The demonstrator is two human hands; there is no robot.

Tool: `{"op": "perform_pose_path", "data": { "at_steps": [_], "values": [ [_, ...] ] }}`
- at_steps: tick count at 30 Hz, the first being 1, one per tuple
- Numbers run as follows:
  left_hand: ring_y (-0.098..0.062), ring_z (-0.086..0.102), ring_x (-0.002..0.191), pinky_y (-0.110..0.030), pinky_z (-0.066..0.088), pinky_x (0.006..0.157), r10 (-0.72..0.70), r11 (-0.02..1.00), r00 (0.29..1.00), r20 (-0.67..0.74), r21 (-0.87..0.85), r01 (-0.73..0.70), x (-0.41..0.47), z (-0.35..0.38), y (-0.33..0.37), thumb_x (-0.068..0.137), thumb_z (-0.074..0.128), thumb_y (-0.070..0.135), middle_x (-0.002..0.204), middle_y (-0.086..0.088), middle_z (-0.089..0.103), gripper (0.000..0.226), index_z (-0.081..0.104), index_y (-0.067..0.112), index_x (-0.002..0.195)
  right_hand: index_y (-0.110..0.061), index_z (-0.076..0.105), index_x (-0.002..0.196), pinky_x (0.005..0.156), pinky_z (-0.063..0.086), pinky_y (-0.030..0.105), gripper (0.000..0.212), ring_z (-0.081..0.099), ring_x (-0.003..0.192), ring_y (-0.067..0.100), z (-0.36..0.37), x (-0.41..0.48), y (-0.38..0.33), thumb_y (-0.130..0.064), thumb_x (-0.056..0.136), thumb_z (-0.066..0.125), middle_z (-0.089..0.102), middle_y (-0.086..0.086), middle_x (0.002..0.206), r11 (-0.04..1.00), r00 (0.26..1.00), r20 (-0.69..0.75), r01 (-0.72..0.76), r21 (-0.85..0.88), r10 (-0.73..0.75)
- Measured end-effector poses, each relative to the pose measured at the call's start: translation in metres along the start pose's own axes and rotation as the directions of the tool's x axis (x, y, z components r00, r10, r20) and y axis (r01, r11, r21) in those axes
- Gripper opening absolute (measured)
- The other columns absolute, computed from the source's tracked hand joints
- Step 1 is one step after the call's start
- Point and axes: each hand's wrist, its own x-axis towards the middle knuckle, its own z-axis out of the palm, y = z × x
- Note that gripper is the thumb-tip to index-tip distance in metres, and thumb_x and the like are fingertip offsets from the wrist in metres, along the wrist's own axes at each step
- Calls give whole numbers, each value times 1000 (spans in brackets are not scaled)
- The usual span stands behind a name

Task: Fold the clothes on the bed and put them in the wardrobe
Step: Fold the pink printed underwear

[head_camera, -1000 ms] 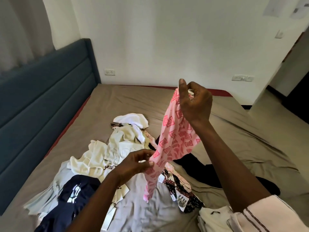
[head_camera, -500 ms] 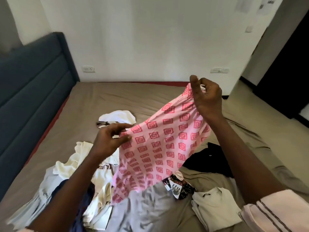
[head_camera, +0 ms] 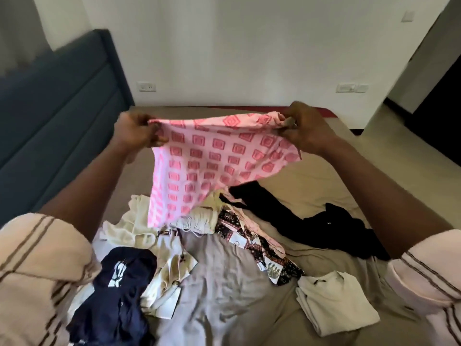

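The fingers [head_camera: 156,137] of the left hand [head_camera: 136,132] are curled tight on one top corner of the pink cloth [head_camera: 212,161]; the other corner is pinched by the right hand [head_camera: 303,128]. The cloth is held stretched between them at mid-frame, hanging over the pile [head_camera: 159,248] on the bed [head_camera: 311,176]. Both arms are extended forward, level with each other. A folded white top [head_camera: 334,300] is seen at lower right, a black garment [head_camera: 324,226] above it.

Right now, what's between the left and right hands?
The pink patterned garment, its top edge stretched from the left hand to the right hand, each gripping a corner. Seen in the head view.
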Motion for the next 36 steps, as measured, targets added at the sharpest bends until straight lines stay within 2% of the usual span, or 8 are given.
{"op": "perform_pose_path", "data": {
  "at_steps": [8,13,19,25,28,31,34,36],
  "values": [
    [-17,76,81,-30,63,77,-10,959,996,-87,-283,-16,-73,15,-64,93,66,-5,86,-1,78,16,73,9,93,-22,78,113,86,46,43,34,65,97,29,71,-47,42,-21,79,72,70,3,103,960,946,-164,279,-30,-280],
    [-14,69,79,-24,57,75,-356,900,934,-38,-284,332,-133,88,-218,82,67,-16,83,1,76,34,78,16,84,-25,77,117,82,31,38,44,57,91,27,200,-138,113,-32,76,65,63,5,99,922,930,118,362,-135,-348],
    [-19,68,71,-22,56,64,-708,683,705,41,-217,698,-210,182,-390,80,65,-13,76,-3,77,35,81,17,75,-17,74,115,82,39,45,31,59,88,34,356,-278,206,-28,88,62,66,15,104,816,751,501,561,-140,-431],
    [-35,76,92,-52,59,95,-826,555,563,34,-134,821,-260,212,-471,60,81,31,90,-10,80,22,84,28,82,-18,72,112,79,50,46,34,62,86,35,410,-335,237,-24,84,55,66,15,105,808,599,711,585,-73,-369],
    [-28,76,91,-47,60,92,-835,548,549,-35,39,836,-268,221,-464,67,81,52,91,1,80,31,83,32,90,-17,71,122,75,55,45,54,65,81,35,420,-345,252,-36,71,74,67,13,100,841,444,869,537,-64,-217],
    [-25,71,99,-39,55,93,-795,551,595,-117,270,789,-266,222,-455,88,77,42,100,1,78,20,80,26,99,-24,72,127,75,56,39,63,71,85,30,428,-327,245,-60,75,70,72,5,99,897,302,944,442,-18,-130],
    [-18,67,100,-33,50,91,-799,545,588,-124,263,796,-257,221,-458,89,76,36,107,7,71,26,73,23,111,-29,70,117,79,54,30,47,69,93,17,438,-283,227,-65,91,55,70,-7,104,993,374,927,96,-69,28],
    [-19,67,99,-32,49,88,-809,535,566,-160,199,821,-247,219,-464,89,75,31,112,6,67,33,68,20,119,-30,71,111,69,51,24,37,67,84,9,453,-251,216,-59,95,56,68,-12,96,989,514,848,-130,-74,131]
  ]
}}
